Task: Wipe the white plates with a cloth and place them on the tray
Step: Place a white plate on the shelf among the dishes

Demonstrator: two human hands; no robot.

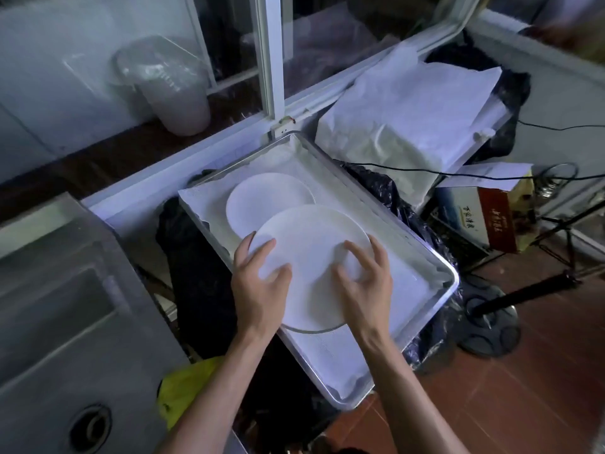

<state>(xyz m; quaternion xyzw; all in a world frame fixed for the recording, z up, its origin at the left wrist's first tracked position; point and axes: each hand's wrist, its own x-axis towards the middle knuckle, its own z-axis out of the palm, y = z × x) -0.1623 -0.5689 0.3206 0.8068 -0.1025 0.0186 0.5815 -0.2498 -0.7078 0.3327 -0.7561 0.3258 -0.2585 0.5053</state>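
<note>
Setting the near plate (311,257) down onto the lined tray (435,273), both hands on top of it: left hand (260,286) with fingers spread and curving over the plate's left rim, right hand (365,276) with fingertips arched onto the right half of the face, neither clenched, neither truly wrapped round anything, more pressing and steadying than gripping. Overlapping the far plate (262,198) just beyond the fingertips, near plate's far edge lying over it. Judging the placing as nearly finished; worth easing pressure off evenly, both sides together, so the rim is not tipping or sliding on the slick liner. Keeping the plate's near edge, below the wrists, well inside the tray's raised lip rather than riding up on it. Open liner lying right of the right hand and toward the near corner, room enough for withdrawing that way. Left of the left hand, tray edge sitting close, dark bag (196,273) and steel sink (65,306) beyond. No cloth visible in either hand.
</note>
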